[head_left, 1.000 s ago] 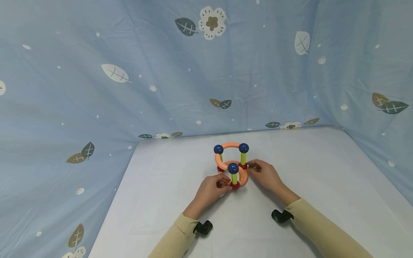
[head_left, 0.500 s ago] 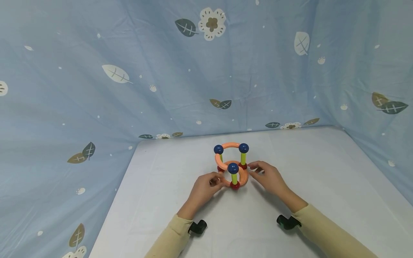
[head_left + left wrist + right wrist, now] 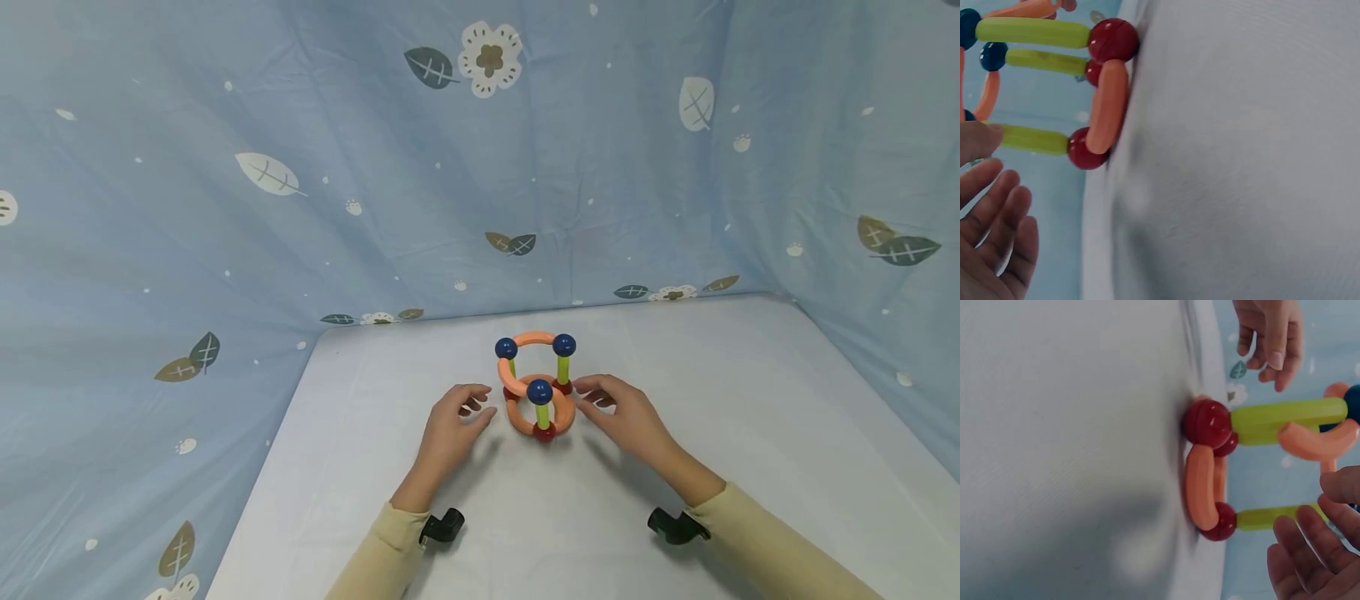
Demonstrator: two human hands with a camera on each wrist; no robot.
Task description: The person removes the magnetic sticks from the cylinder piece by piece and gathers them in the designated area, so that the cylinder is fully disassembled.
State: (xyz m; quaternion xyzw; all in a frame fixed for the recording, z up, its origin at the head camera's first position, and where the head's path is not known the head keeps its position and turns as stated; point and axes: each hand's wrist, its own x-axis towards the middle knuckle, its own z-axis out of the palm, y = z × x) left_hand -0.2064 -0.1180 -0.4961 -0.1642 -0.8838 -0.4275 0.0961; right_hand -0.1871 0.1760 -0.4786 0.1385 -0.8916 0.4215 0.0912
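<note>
so, left hand (image 3: 446,427) partly open, thumb and fingers parted, nothing held; ball-and-rod frame (image 3: 539,393) just right of it, standing on table (image 3: 367,392). right hand (image 3: 628,415) loosely open, no grip seen, fingertips at frame's right side, contact cannot be told. curved orange piece (image 3: 1316,445), between hands, seems hung from front blue ball (image 3: 1355,402) by one end. likely risk: right fingers snag it, knocking piece off or tipping frame.

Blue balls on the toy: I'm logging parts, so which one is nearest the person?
The front blue ball, atop the front green rod; the back-left ball and back-right ball sit nearer the curtain.
</note>
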